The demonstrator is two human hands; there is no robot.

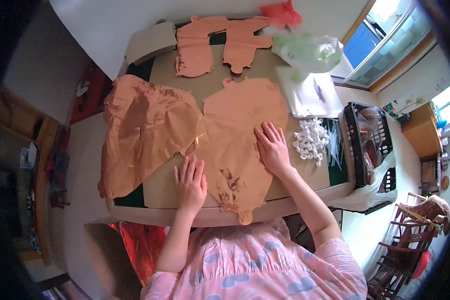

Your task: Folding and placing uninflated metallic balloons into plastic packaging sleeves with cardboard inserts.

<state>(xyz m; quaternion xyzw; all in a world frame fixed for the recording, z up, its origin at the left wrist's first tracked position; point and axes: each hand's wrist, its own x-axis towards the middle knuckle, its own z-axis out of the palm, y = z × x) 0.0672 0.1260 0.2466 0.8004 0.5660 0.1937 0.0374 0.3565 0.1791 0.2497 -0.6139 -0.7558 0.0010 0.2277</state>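
Observation:
A large orange-pink foil balloon [235, 130] lies flat and uninflated on the table in front of me, with a small tab at its near end and creases there. My right hand [273, 150] rests on its right side, fingers stretched out and slightly apart. At its left edge, my left hand [190, 181] lies with fingers extended, next to a small pale ribbon-like strip [197, 140]. Neither hand grips anything. To the left spreads a second, crumpled foil balloon [150, 135]. Two smaller flat foil pieces [194, 50] lie at the far side.
Right of the balloon are a heap of white ribbon coils [311, 140], thin clear straws [335, 152] and clear plastic bags [305, 97]. A black crate [354, 145] stands at the right edge. Brown cardboard [157, 185] covers the table [155, 215]. A red bag [283, 15] sits far back.

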